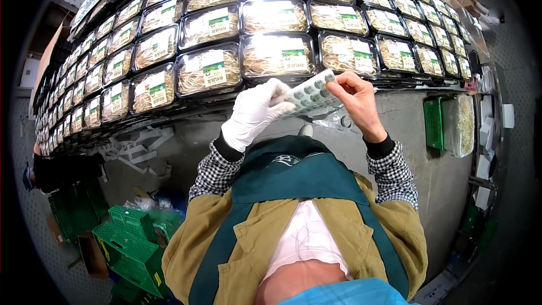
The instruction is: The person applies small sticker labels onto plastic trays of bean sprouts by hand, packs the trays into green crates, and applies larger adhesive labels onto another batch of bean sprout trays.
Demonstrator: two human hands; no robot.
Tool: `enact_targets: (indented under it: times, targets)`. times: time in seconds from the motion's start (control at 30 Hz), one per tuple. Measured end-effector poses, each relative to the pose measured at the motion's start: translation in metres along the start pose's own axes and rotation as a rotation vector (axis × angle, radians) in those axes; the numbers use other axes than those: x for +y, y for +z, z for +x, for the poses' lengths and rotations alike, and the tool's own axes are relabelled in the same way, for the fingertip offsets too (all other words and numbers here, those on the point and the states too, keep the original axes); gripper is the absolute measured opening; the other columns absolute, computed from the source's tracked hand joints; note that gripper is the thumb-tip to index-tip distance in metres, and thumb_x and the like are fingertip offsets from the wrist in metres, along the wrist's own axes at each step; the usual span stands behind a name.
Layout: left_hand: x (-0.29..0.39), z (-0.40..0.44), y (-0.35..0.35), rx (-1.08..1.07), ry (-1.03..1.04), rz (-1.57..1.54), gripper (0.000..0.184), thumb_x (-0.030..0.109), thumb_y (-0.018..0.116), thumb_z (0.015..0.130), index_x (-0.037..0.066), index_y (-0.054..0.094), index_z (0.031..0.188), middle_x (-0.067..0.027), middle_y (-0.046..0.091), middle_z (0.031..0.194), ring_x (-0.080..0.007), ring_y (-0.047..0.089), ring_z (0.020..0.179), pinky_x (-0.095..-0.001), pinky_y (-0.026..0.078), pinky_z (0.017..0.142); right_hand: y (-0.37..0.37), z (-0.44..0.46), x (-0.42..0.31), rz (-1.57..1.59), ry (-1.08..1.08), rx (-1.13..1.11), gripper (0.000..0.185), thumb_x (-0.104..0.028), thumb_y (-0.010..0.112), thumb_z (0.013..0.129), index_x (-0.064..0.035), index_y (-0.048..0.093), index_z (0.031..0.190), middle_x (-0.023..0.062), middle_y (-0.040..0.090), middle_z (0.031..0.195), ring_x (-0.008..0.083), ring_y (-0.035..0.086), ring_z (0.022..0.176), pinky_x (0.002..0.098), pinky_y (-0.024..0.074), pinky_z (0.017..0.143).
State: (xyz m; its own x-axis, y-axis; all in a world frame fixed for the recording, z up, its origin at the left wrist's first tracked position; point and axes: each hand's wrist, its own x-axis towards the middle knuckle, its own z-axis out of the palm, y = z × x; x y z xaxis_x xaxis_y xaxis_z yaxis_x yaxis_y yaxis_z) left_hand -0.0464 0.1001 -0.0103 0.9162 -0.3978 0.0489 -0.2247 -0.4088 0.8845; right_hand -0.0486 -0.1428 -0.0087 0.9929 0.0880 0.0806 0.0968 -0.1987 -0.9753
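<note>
My left hand (255, 108), in a white glove, grips a sheet of round green stickers (309, 94) by its left end. The bare fingers of my right hand (361, 100) pinch at the sheet's upper right edge; whether a sticker is between them I cannot tell. Just beyond both hands, clear-lidded black trays of pale sprouts stand in rows, each bearing a white and green label. The closest are a front middle tray (276, 55) and its right neighbour (349, 53), below which the sheet is held.
Green plastic crates (127, 251) are stacked at lower left. A green crate (433, 122) stands on the floor at right, beside a clear container of pale sprouts (464, 124). White strips (138, 149) hang under the trays' left side. Another person's dark sleeve (68, 172) shows at far left.
</note>
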Motion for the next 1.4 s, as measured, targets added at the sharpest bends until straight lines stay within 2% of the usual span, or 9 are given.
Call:
enact_targets:
  times: [0.2, 0.37, 0.7, 0.87, 1.0, 1.1, 1.17, 1.27, 1.4]
  targets:
    - [-0.014, -0.008, -0.017, -0.025, 0.092, 0.106, 0.013, 0.015, 0.067, 0.084, 0.006, 0.067, 0.093, -0.0077, 0.065, 0.074, -0.0152, 0.06, 0.063, -0.0267, 0.047, 0.06, 0.011, -0.002, -0.012, -0.264, -0.197, 0.019, 0.008, -0.006, 0.072, 0.078, -0.0012, 0.067, 0.078, 0.003, 0.057, 0.079, 0.0096, 0.056, 0.072, 0.0222, 0.0451, 0.065]
    - [-0.015, -0.013, -0.024, -0.031, 0.246, 0.362, 0.012, 0.023, 0.063, 0.086, 0.01, 0.065, 0.086, -0.0098, 0.062, 0.068, -0.0255, 0.062, 0.062, -0.0336, 0.047, 0.056, 0.016, 0.016, -0.055, -0.782, -0.536, -0.25, 0.051, -0.017, 0.076, 0.072, -0.0102, 0.055, 0.118, 0.0094, 0.057, 0.113, 0.0276, 0.052, 0.107, 0.039, 0.0381, 0.096]
    - [-0.016, -0.029, -0.044, -0.107, 0.253, 0.42, 0.014, 0.024, 0.062, 0.086, 0.011, 0.062, 0.083, -0.0108, 0.059, 0.066, -0.0297, 0.06, 0.061, -0.0369, 0.046, 0.055, 0.043, 0.015, -0.047, -0.914, -0.749, -0.469, 0.036, -0.017, 0.074, 0.071, -0.0146, 0.063, 0.105, 0.0016, 0.06, 0.095, 0.0203, 0.055, 0.093, 0.0395, 0.039, 0.094]
    - [-0.021, -0.02, -0.055, -0.234, 0.051, 0.171, 0.015, 0.023, 0.061, 0.088, 0.008, 0.064, 0.084, -0.0121, 0.061, 0.067, -0.0292, 0.062, 0.063, -0.0353, 0.047, 0.057, 0.042, 0.012, -0.044, -0.932, -0.948, -0.354, 0.027, -0.01, 0.057, 0.074, -0.0152, 0.059, 0.101, -0.0008, 0.054, 0.09, 0.0167, 0.054, 0.085, 0.0362, 0.0411, 0.088]
    - [-0.037, -0.008, -0.051, -0.204, 0.075, 0.131, 0.017, 0.023, 0.06, 0.089, 0.007, 0.066, 0.085, -0.0127, 0.061, 0.067, -0.0288, 0.061, 0.061, -0.0343, 0.046, 0.056, 0.015, 0.041, -0.026, -0.58, -0.807, -0.531, 0.02, -0.007, 0.064, 0.076, -0.0125, 0.063, 0.095, 0.0002, 0.058, 0.089, 0.0192, 0.056, 0.086, 0.0335, 0.044, 0.085]
    - [-0.028, -0.005, -0.051, -0.226, 0.018, 0.14, 0.015, 0.021, 0.061, 0.088, 0.007, 0.067, 0.085, -0.0127, 0.062, 0.069, -0.0278, 0.061, 0.061, -0.0331, 0.047, 0.056, -0.029, 0.11, -0.007, -0.096, 0.008, -0.09, 0.033, -0.008, 0.062, 0.087, -0.0009, 0.056, 0.119, 0.0067, 0.06, 0.103, 0.0146, 0.058, 0.094, 0.0269, 0.0483, 0.082]
    - [-0.022, -0.004, -0.051, -0.213, 0.089, 0.113, 0.013, 0.018, 0.062, 0.088, 0.006, 0.065, 0.084, -0.0127, 0.062, 0.069, -0.0272, 0.061, 0.06, -0.0329, 0.047, 0.056, -0.052, 0.161, 0.043, -0.069, 0.043, 0.052, 0.056, -0.012, 0.066, 0.085, -0.0022, 0.042, 0.135, 0.0134, 0.053, 0.119, 0.0156, 0.059, 0.097, 0.0272, 0.0485, 0.084]
    - [-0.018, 0.001, -0.053, -0.173, 0.123, 0.157, 0.013, 0.019, 0.064, 0.087, 0.006, 0.065, 0.084, -0.0128, 0.062, 0.068, -0.0288, 0.061, 0.061, -0.0336, 0.047, 0.056, -0.048, 0.195, 0.081, -0.539, -0.064, 0.139, 0.057, -0.001, 0.063, 0.081, -0.0048, 0.042, 0.135, 0.0131, 0.053, 0.118, 0.0155, 0.06, 0.092, 0.0274, 0.049, 0.082]
    - [-0.019, -0.001, -0.063, -0.122, 0.084, 0.192, 0.012, 0.019, 0.065, 0.085, 0.007, 0.066, 0.084, -0.0126, 0.062, 0.07, -0.0293, 0.061, 0.063, -0.0347, 0.047, 0.057, -0.058, 0.211, 0.091, -1.215, -0.637, 0.178, 0.054, 0.0, 0.061, 0.08, -0.0043, 0.043, 0.131, 0.0188, 0.053, 0.114, 0.0318, 0.06, 0.089, 0.0384, 0.0487, 0.076]
